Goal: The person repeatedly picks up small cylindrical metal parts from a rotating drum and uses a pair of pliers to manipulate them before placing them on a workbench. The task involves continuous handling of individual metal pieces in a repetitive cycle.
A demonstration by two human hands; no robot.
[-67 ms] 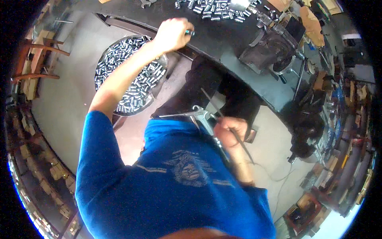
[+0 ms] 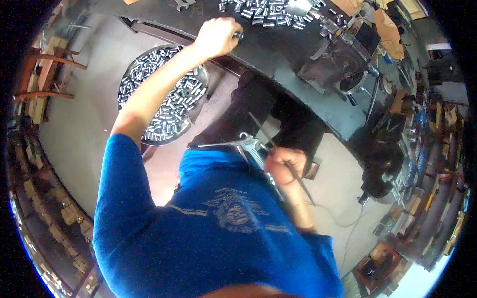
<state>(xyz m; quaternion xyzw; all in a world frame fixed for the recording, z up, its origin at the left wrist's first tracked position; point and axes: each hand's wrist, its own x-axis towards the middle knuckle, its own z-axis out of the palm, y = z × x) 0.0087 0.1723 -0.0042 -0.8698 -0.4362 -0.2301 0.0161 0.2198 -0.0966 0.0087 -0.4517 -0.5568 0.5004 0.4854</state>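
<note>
Over the edge of the dark bench, my left hand [image 2: 217, 38] is closed around a small metal cylinder [image 2: 239, 36], whose shiny end pokes out past the fingers. My right hand [image 2: 287, 166] is near my lap, its fingers wrapped round a thin dark rod [image 2: 301, 183] that slants through the fist. A silver air blow gun [image 2: 254, 149] with a long thin nozzle lies against the same hand; its nozzle points left across my waist. How far the fingers grip the gun is partly hidden.
A round metal pan [image 2: 204, 79] full of small shiny cylinders stands left of my legs, below the bench [image 2: 268, 59]. More cylinders [image 2: 268, 12] lie heaped on the bench top beside a dark clamping machine [image 2: 333, 64]. A wrench [image 2: 184, 4] rests at the far edge. Wooden racks line the left.
My left hand has shifted slightly up and away over the bench with the cylinder. The rod in my right hand has moved very slightly left.
</note>
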